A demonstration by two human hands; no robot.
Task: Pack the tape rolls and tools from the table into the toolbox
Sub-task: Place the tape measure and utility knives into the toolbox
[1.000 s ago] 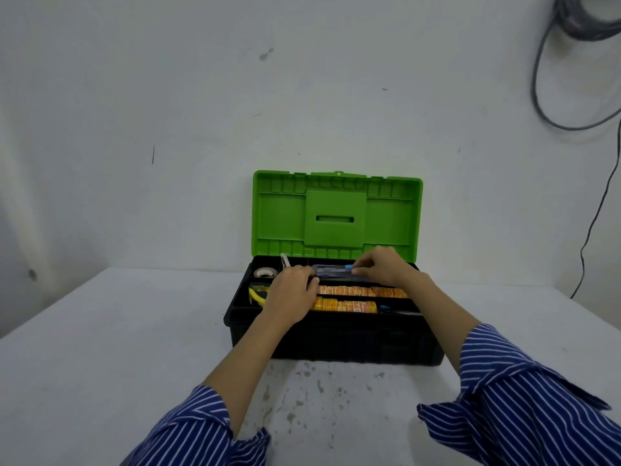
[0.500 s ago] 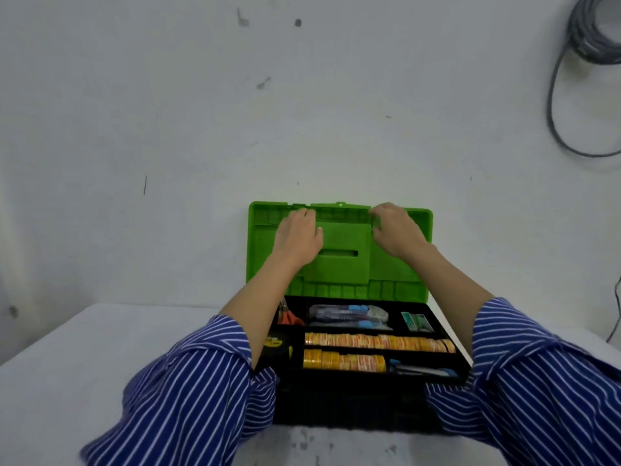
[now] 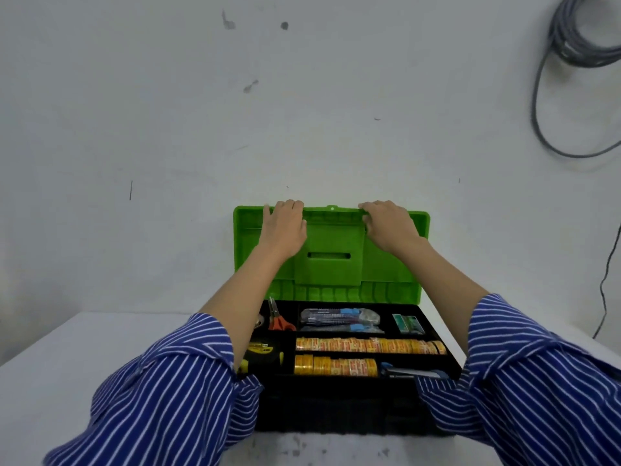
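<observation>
With box (image 3: 336, 408) open at 6 o'clock on table (image 3: 67, 364), L hand (image 3: 284, 227) & R hand (image 3: 389, 227) grip lid (image 3: 331, 264) top edge, 12 o'clock. Tape rolls (image 3: 369, 345), scissors (image 3: 279, 319) lie inside tray.

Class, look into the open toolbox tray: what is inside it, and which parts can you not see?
Inside the tray: orange-handled scissors, two rows of yellow tape rolls, a bagged item with blue parts, a green pack, a yellow-black tape measure. The left forearm covers the tray's left edge.
</observation>
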